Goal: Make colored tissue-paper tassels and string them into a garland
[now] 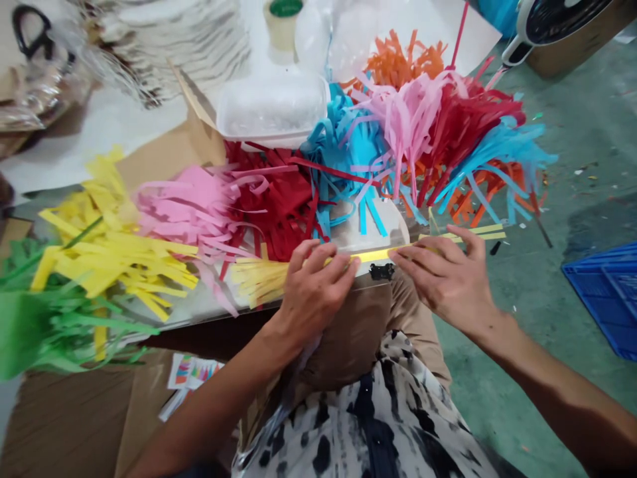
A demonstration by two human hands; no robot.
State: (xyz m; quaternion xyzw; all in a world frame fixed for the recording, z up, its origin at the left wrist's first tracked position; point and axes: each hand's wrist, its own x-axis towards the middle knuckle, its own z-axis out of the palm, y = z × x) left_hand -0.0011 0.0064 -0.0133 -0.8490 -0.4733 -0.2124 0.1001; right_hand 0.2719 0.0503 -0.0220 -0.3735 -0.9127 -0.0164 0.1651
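A yellow paper tassel (371, 255) is stretched between my two hands at the table's front edge. Its middle is rolled into a narrow band, and cut strips fan out past both ends. My left hand (318, 282) is closed over the left part, with the fringe spreading out beyond it. At the right part, my right hand (448, 275) pinches the band between thumb and fingers, strips poking out behind the fingers. Just under the band, a small black object (381, 271) lies at the table edge; I cannot make out its kind.
Yellow (119, 245), pink (189, 202), red (279, 192) and green tassels (54, 325) lie along the table. More tassels (408, 119) are heaped at right. Behind are a white plastic tub (273, 109), a tape roll (283, 30) and scissors (32, 30). A blue crate (607, 292) stands on the floor.
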